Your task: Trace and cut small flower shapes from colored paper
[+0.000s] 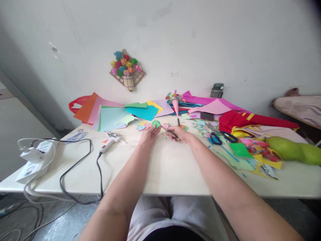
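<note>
My left hand (149, 133) is closed on a small green paper piece (155, 124), roughly round, held above the table. In my right hand (180, 134) is a pair of scissors (173, 134), fingers wrapped round the handles. Its blades point left and reach the green paper; whether they are parted I cannot tell. Several small cut paper pieces in yellow, blue and pink (141, 128) lie just beyond my left hand. A black pen-like stick (178, 122) and an orange paper piece (182, 127) are beyond my right hand.
A glue gun (109, 143) with a black cable lies left, near a white power strip (37, 160). Coloured sheets (112, 117) spread along the back. Scissors with dark handles (216, 138), paper scraps, red cloth (243, 122) and a green lumpy object (283, 149) crowd the right.
</note>
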The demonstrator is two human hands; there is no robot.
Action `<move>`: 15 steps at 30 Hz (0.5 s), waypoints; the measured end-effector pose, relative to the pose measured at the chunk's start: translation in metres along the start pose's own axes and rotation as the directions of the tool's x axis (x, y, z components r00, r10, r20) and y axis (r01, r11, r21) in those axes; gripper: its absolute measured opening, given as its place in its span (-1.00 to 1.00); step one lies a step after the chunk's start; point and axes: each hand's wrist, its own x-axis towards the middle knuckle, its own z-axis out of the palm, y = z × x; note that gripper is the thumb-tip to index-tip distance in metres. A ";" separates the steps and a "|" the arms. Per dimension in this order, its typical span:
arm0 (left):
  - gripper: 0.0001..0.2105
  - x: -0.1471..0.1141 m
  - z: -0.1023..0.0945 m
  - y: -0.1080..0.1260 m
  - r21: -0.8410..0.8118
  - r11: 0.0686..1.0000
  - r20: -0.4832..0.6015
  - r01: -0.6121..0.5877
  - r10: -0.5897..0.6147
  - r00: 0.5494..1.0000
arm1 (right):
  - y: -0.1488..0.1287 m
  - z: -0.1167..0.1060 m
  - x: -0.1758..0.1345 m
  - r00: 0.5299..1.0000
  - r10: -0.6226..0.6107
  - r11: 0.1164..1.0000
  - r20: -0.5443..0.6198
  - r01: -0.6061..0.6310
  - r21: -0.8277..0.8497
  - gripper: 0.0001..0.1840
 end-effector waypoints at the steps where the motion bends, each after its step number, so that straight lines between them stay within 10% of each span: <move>1: -0.94 0.000 0.000 0.000 0.001 1.000 0.000 0.000 0.000 1.000 | 0.001 0.000 0.000 1.000 -0.003 1.000 0.001 0.003 0.001 -0.70; 15: -0.96 -0.002 0.001 0.001 0.013 1.000 -0.004 0.001 -0.001 1.000 | -0.004 0.003 -0.002 1.000 0.015 0.999 -0.010 -0.014 0.030 -0.77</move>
